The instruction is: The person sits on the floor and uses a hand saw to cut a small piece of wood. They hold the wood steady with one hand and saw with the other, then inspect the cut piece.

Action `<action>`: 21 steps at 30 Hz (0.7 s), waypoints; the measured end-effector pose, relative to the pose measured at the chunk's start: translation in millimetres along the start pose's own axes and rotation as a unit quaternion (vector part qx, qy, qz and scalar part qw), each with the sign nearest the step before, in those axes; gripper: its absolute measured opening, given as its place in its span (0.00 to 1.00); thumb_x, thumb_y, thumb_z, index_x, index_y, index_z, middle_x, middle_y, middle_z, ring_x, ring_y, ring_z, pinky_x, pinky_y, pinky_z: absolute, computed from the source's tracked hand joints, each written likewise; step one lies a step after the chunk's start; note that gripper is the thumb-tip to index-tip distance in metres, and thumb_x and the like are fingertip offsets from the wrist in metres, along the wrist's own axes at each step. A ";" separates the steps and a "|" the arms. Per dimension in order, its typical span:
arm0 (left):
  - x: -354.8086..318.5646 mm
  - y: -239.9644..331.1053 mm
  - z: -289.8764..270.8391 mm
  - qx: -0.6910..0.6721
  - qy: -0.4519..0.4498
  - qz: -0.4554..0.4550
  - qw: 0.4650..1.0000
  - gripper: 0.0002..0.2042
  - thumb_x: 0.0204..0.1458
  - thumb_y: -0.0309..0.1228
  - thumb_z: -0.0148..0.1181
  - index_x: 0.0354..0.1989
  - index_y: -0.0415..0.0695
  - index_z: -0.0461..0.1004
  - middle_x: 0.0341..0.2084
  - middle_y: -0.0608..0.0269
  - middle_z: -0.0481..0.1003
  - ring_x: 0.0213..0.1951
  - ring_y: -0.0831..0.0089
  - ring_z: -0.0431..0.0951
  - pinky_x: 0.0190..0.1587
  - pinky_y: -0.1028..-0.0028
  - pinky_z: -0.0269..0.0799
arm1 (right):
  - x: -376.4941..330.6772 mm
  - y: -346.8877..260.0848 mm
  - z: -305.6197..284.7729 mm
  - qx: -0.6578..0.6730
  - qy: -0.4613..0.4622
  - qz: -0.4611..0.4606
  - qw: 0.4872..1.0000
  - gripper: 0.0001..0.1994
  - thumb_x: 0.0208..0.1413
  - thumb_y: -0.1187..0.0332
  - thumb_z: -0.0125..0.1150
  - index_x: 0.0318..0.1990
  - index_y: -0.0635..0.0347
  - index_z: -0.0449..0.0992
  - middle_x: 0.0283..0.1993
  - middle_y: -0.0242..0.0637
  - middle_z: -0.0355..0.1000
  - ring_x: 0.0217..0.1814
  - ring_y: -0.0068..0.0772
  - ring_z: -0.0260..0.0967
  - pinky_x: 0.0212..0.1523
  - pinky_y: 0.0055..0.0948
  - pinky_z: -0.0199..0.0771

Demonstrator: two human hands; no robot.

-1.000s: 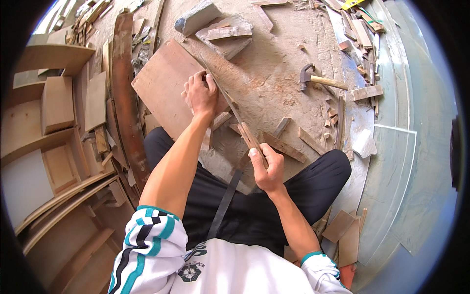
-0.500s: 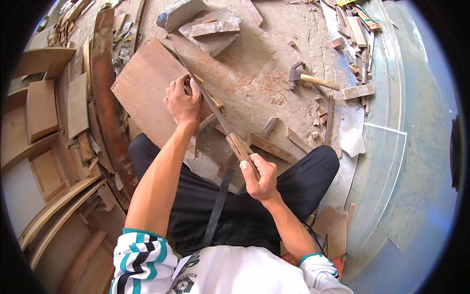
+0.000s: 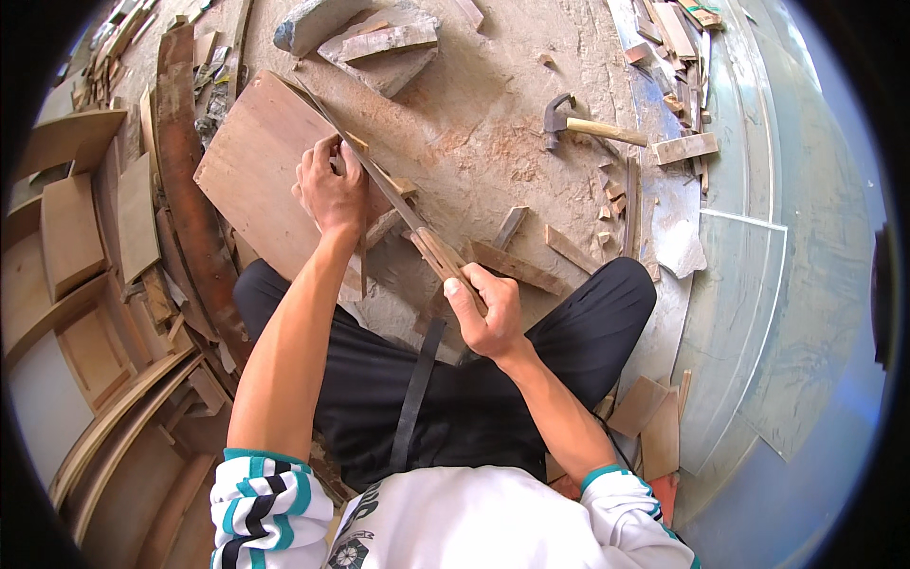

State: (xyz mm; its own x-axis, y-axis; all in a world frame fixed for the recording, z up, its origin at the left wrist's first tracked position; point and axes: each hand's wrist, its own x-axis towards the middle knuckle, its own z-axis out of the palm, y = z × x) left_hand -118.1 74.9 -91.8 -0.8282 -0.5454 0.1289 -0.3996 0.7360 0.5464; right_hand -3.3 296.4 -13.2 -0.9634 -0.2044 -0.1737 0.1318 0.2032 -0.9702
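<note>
Item: hand saw (image 3: 398, 204), wooden grip, long narrow blade. Location: it runs diagonally from the right hand (image 3: 485, 308) up and leftward across the floor debris to the far edge of the flat brown board (image 3: 261, 185). The right hand's fingers are wrapped tight around the grip, thumb lying along its top. Compared with the views half a second and one second back, the grip sits lower and closer to the person's lap, and more of the blade shows between the two hands; judged a draw stroke in progress, the cut being worked rather than finished.

Item: small wooden strip (image 3: 379, 175), the workpiece, lying on the board's right edge under the blade. The left hand (image 3: 332, 190) bears down on it, fingers curled and pressed together against the wood just beside the blade. The left hand's hold on the piece matches both earlier views; only its place in the picture has shifted, probably with the head.

Item: flat brown board, on the floor ahead of the knees, serving as the support. Unmoved relative to the left hand.

Item: claw hammer (image 3: 588, 123), wooden handle, lying well apart to the right on the dusty floor (image 3: 493, 114). Untouched in all three views.

Item: offcuts (image 3: 517, 266), several short sticks near the right knee. Sawdust is spread about them.

Item: grey stone blocks (image 3: 379, 43), beyond the board. Stacked curved panels (image 3: 85, 237) stand at the left.
</note>
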 end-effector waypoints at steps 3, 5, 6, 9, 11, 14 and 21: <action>0.0 -2.2 -1.9 -0.004 0.002 -0.001 1.000 0.12 0.59 0.42 0.57 0.45 0.53 0.81 0.44 0.65 0.79 0.51 0.62 0.75 0.57 0.62 0.62 | -10.9 -1.0 -6.6 0.011 0.003 0.000 1.000 0.14 0.64 0.65 0.56 0.28 0.66 0.72 0.16 0.32 0.61 0.18 0.19 0.56 0.21 0.27 0.57; 0.9 -2.7 -2.5 0.003 0.010 0.006 1.000 0.12 0.59 0.43 0.57 0.45 0.53 0.81 0.43 0.65 0.79 0.49 0.63 0.76 0.56 0.63 0.63 | -13.7 1.0 -7.5 0.015 -0.007 0.020 1.000 0.15 0.64 0.64 0.56 0.27 0.65 0.73 0.16 0.32 0.62 0.18 0.19 0.57 0.21 0.26 0.57; 1.1 -3.0 -2.4 0.012 0.016 0.011 1.000 0.13 0.59 0.43 0.58 0.45 0.52 0.81 0.42 0.65 0.79 0.48 0.64 0.76 0.54 0.63 0.65 | -10.5 1.2 -5.0 0.013 -0.006 0.017 1.000 0.15 0.64 0.64 0.56 0.27 0.65 0.73 0.16 0.32 0.62 0.18 0.19 0.57 0.21 0.26 0.57; -0.7 3.1 -1.5 0.012 0.009 0.010 1.000 0.13 0.59 0.43 0.58 0.46 0.53 0.81 0.42 0.65 0.79 0.49 0.64 0.76 0.55 0.63 0.64 | 7.6 5.7 5.1 0.003 0.004 -0.001 1.000 0.16 0.64 0.63 0.55 0.26 0.65 0.72 0.16 0.33 0.63 0.19 0.19 0.58 0.22 0.27 0.58; -0.4 6.0 -3.1 0.007 0.004 0.004 1.000 0.13 0.58 0.43 0.58 0.45 0.54 0.81 0.43 0.65 0.79 0.50 0.63 0.75 0.56 0.62 0.62 | 17.2 17.3 10.9 -0.010 0.002 -0.018 1.000 0.17 0.64 0.63 0.55 0.26 0.65 0.72 0.17 0.33 0.63 0.19 0.19 0.58 0.22 0.27 0.59; -0.6 2.3 -3.8 0.012 0.010 0.004 1.000 0.13 0.58 0.43 0.58 0.46 0.53 0.81 0.43 0.65 0.79 0.50 0.63 0.75 0.56 0.61 0.62 | 3.6 11.2 -0.2 -0.020 -0.016 0.005 1.000 0.17 0.64 0.63 0.55 0.26 0.66 0.71 0.18 0.36 0.65 0.21 0.21 0.62 0.24 0.27 0.60; -0.4 2.0 -1.0 0.017 0.020 0.017 1.000 0.12 0.59 0.43 0.57 0.45 0.53 0.80 0.43 0.65 0.79 0.50 0.63 0.76 0.56 0.61 0.62 | 21.8 12.0 13.5 -0.023 -0.008 -0.011 1.000 0.17 0.64 0.63 0.54 0.26 0.66 0.71 0.19 0.38 0.67 0.21 0.24 0.64 0.25 0.28 0.63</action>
State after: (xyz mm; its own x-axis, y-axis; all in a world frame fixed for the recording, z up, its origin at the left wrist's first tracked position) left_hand -118.2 76.2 -90.0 -0.8256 -0.5347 0.1802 -0.3847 0.7671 0.5134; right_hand -19.6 281.5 -30.8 -0.9617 -0.2251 -0.1562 0.1002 0.2418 -0.9652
